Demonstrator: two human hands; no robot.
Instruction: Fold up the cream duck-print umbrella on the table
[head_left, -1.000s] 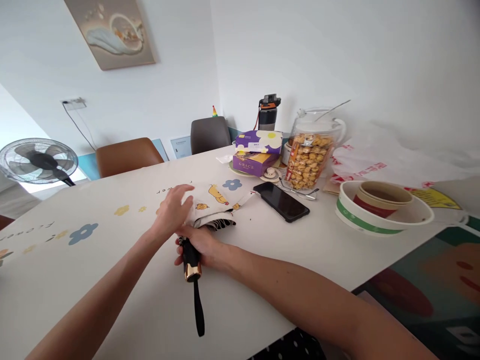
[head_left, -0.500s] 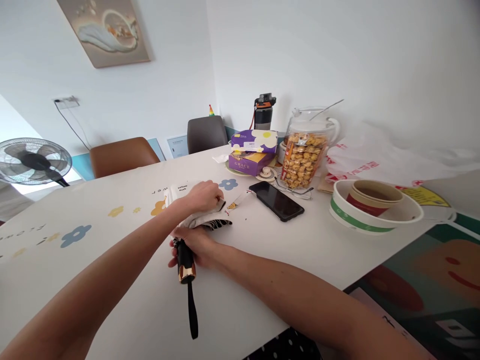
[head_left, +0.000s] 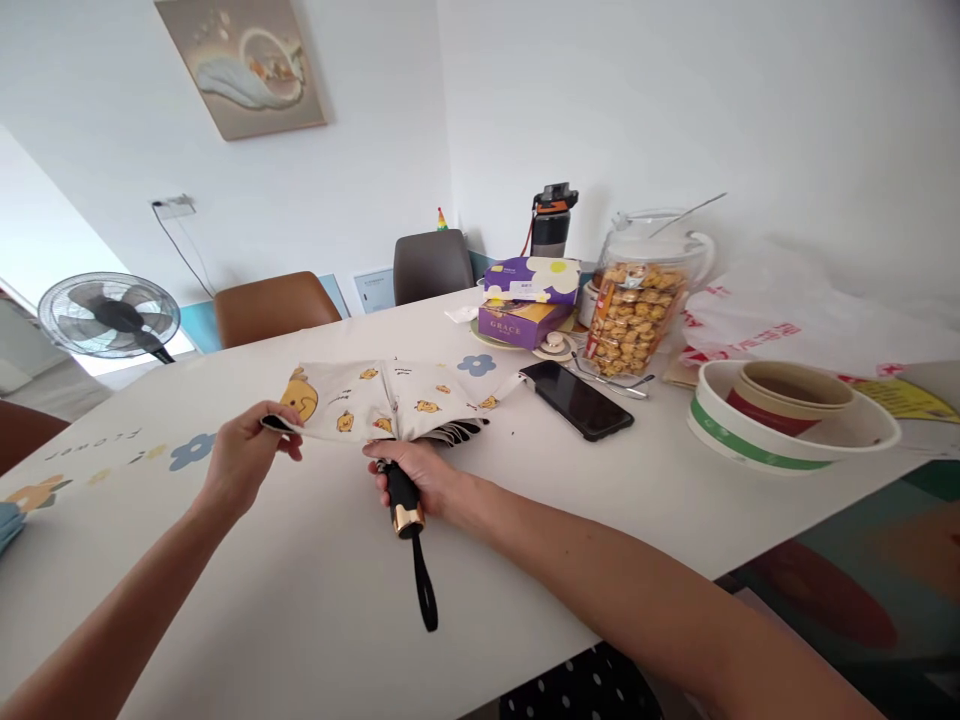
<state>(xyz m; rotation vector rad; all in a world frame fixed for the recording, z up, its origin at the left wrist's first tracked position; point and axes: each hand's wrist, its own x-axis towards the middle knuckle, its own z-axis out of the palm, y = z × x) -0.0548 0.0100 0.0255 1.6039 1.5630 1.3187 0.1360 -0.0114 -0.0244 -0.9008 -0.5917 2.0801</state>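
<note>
A folding umbrella [head_left: 390, 400] with cream cloth printed with yellow chicks lies on the white table [head_left: 315, 600]. My right hand [head_left: 424, 475] is wrapped round its black handle [head_left: 403, 497], whose gold end and black wrist strap [head_left: 425, 590] point toward me. My left hand [head_left: 244, 455] pinches a corner of the cloth and holds that panel stretched out to the left. The umbrella's far strap tip lies near a black phone [head_left: 576, 398].
Behind the phone stand a jar of snacks [head_left: 634, 310], purple boxes [head_left: 525, 300], a dark bottle [head_left: 551, 220] and stacked paper bowls [head_left: 787, 410] beside a plastic bag [head_left: 787, 310]. Two chairs [head_left: 277, 305] and a fan [head_left: 109, 315] stand past the table's far edge.
My left hand has left the bunched cloth near the umbrella's middle, taken a corner and drawn it out to the left, spreading a panel. My right hand keeps its hold on the handle.
</note>
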